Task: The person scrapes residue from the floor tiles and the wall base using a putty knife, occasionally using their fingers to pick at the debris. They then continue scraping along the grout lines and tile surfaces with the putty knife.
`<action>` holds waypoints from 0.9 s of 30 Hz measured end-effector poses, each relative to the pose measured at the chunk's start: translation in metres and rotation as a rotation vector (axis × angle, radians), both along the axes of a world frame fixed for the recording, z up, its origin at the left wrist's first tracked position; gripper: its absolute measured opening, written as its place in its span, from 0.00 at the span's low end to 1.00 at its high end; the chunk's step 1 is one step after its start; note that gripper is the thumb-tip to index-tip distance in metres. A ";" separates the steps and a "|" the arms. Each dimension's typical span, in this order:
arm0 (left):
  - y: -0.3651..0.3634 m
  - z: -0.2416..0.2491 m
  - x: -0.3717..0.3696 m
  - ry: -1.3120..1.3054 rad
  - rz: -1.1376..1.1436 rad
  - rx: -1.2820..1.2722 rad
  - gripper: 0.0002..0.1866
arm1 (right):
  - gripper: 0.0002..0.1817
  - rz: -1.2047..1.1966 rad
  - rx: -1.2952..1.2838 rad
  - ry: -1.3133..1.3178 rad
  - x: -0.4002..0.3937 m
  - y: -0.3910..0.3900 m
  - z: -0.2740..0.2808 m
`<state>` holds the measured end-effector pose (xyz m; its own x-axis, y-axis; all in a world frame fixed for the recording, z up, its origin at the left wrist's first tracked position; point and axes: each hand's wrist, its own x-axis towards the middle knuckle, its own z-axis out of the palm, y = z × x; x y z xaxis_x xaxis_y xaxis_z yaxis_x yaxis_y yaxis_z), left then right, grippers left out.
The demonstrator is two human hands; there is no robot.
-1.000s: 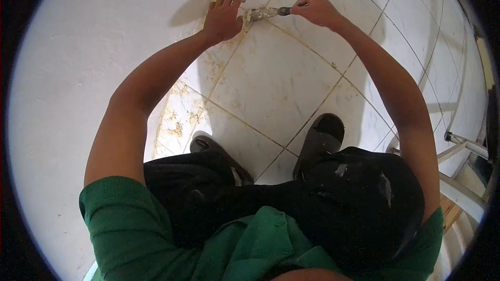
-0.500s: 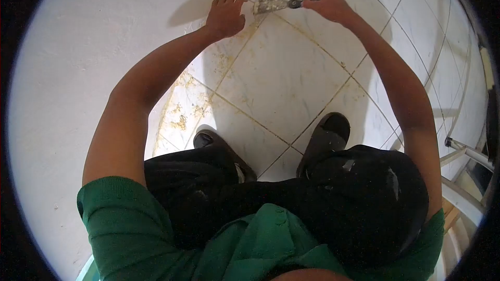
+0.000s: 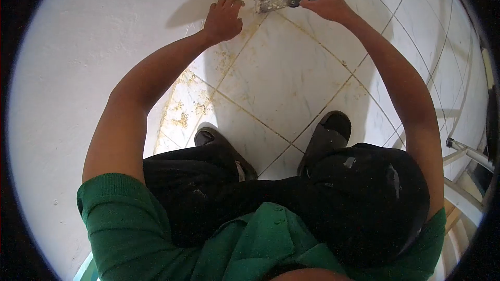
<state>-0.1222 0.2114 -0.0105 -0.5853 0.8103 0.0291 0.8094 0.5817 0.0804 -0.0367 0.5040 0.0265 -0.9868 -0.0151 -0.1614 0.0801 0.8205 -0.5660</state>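
One putty knife [image 3: 277, 4], pinched in the right hand [image 3: 332, 5], points leftward toward the left hand's [image 3: 224, 20] spread, seemingly empty fingers.

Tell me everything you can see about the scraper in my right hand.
The scraper has a dark handle and a flat, metal-looking blade, widening toward its tip and mottled with pale residue. Your right hand grips the handle. The blade points toward your left hand, apart from it, over the tiled floor; whether it touches the tiles is unclear.
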 end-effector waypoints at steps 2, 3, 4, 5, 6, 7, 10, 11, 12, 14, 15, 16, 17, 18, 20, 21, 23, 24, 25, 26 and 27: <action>-0.004 0.004 0.003 -0.044 -0.008 -0.005 0.21 | 0.17 -0.004 0.039 0.035 -0.002 0.001 -0.003; -0.007 0.004 0.005 -0.048 -0.013 0.004 0.20 | 0.17 -0.003 0.044 0.045 -0.003 -0.002 -0.005; -0.011 0.005 0.007 -0.053 -0.018 0.012 0.19 | 0.17 -0.003 0.048 0.055 -0.004 -0.004 -0.006; -0.014 0.005 0.009 -0.058 -0.025 0.021 0.19 | 0.17 0.011 0.017 -0.004 -0.005 -0.004 -0.008; -0.018 0.005 0.011 -0.080 -0.036 0.034 0.18 | 0.17 0.026 -0.015 -0.062 -0.005 -0.010 -0.002; -0.023 0.005 0.012 -0.103 -0.047 0.046 0.18 | 0.17 0.042 -0.048 -0.121 -0.006 -0.014 0.002; -0.036 0.006 0.019 -0.160 -0.050 0.040 0.16 | 0.16 0.022 -0.114 0.020 -0.010 -0.018 -0.006; -0.040 0.007 0.020 -0.176 -0.046 0.033 0.15 | 0.16 0.008 -0.093 0.041 -0.013 -0.019 -0.007; -0.045 0.005 0.021 -0.178 -0.051 0.047 0.15 | 0.16 -0.006 -0.072 0.063 -0.013 -0.021 -0.004; -0.055 0.000 0.022 -0.182 -0.060 0.078 0.14 | 0.16 -0.012 -0.020 0.147 -0.016 -0.027 -0.003; -0.058 0.004 0.025 -0.193 -0.047 0.070 0.14 | 0.16 -0.005 0.009 0.211 -0.018 -0.031 -0.005; -0.061 0.008 0.027 -0.204 -0.036 0.062 0.13 | 0.17 0.000 0.038 0.275 -0.020 -0.034 -0.007; -0.064 0.011 0.028 -0.213 -0.024 0.054 0.13 | 0.16 0.008 0.058 0.372 -0.022 -0.037 -0.009; -0.069 0.011 0.028 -0.216 -0.021 0.059 0.13 | 0.15 0.017 0.077 0.468 -0.022 -0.044 -0.006; -0.076 0.007 0.027 -0.217 -0.014 0.073 0.13 | 0.14 0.055 0.142 0.517 -0.026 -0.057 0.002; -0.080 0.006 0.026 -0.198 -0.023 0.084 0.13 | 0.13 0.084 0.188 0.469 -0.030 -0.063 0.009; -0.087 0.002 0.024 -0.160 -0.041 0.106 0.12 | 0.12 0.156 0.241 0.478 -0.038 -0.074 0.013; -0.088 0.005 0.024 -0.158 -0.036 0.109 0.12 | 0.12 0.199 0.248 0.535 -0.043 -0.079 0.014; -0.089 0.008 0.026 -0.156 -0.029 0.113 0.12 | 0.11 0.243 0.253 0.592 -0.048 -0.084 0.014; -0.090 0.011 0.028 -0.154 -0.022 0.113 0.12 | 0.11 0.272 0.280 0.589 -0.052 -0.087 0.016; -0.092 0.013 0.029 -0.164 -0.018 0.102 0.12 | 0.10 0.300 0.307 0.582 -0.055 -0.089 0.023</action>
<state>-0.0935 0.1194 0.0023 -0.5746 0.8182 0.0171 0.7906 0.5495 0.2703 -0.0918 0.4155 0.0495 -0.8745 -0.3370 0.3489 -0.4178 0.8888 -0.1886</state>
